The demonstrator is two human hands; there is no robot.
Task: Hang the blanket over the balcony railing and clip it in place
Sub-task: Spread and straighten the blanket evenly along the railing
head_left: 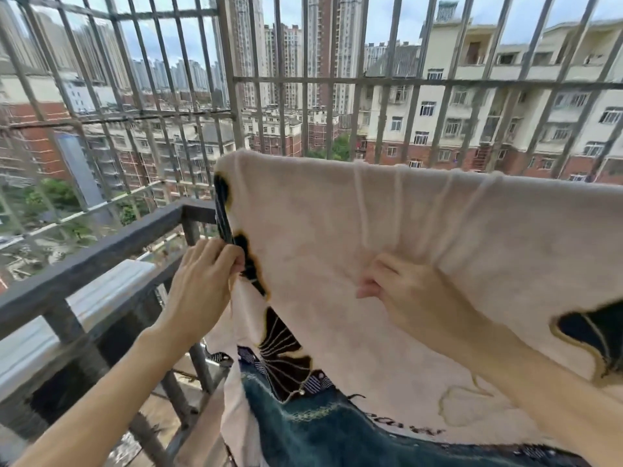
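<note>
A cream blanket (421,230) with black, gold and teal patterns hangs draped over the dark balcony railing (101,251), covering the rail from the corner post to the right edge of view. My left hand (202,281) pinches the blanket's left edge where a black patch runs down. My right hand (401,291) grips a fold of the cream cloth in the middle, pulling creases up toward the top. No clip is visible.
A grid of metal security bars (236,79) encloses the balcony beyond the railing. A white ledge (101,288) runs outside the left rail. Apartment blocks and towers lie far below and beyond.
</note>
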